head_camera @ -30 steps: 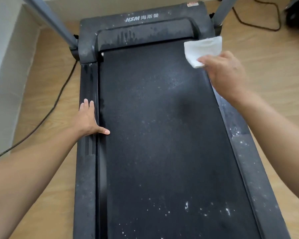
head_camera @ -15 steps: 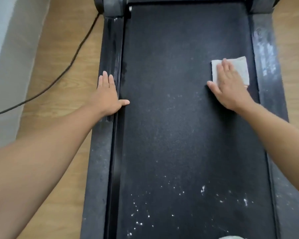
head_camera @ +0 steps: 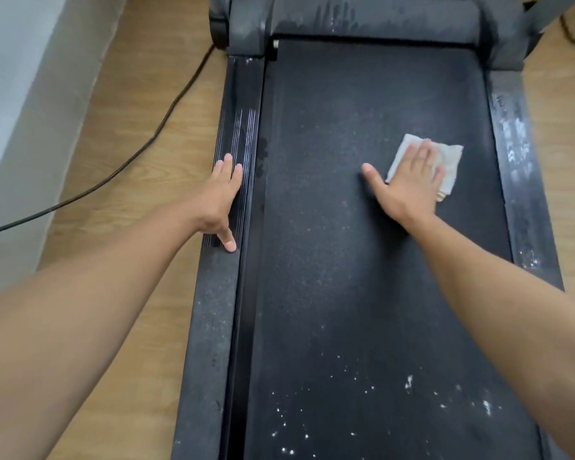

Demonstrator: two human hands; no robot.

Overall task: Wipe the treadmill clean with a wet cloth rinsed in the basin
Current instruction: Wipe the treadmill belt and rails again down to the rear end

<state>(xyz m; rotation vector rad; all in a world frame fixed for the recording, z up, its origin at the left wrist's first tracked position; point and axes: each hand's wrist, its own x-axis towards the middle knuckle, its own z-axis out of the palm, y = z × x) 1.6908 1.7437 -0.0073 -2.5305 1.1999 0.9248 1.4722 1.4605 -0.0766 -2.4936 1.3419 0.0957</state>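
The black treadmill belt runs down the middle of the view, dusty, with white specks near its lower end. A folded white cloth lies flat on the belt's right half. My right hand presses on it with straight, spread fingers. My left hand rests flat on the ribbed left side rail, thumb pointing back along the rail. The right side rail carries white smears. The basin is not in view.
A black power cable snakes over the wooden floor left of the treadmill. A pale wall closes the far left. The motor cover spans the top, with another cable on the floor at the upper right.
My right hand has drawn the cloth from the belt's top right corner down and toward the middle. My left hand stays on the left rail. The camera view has shifted.
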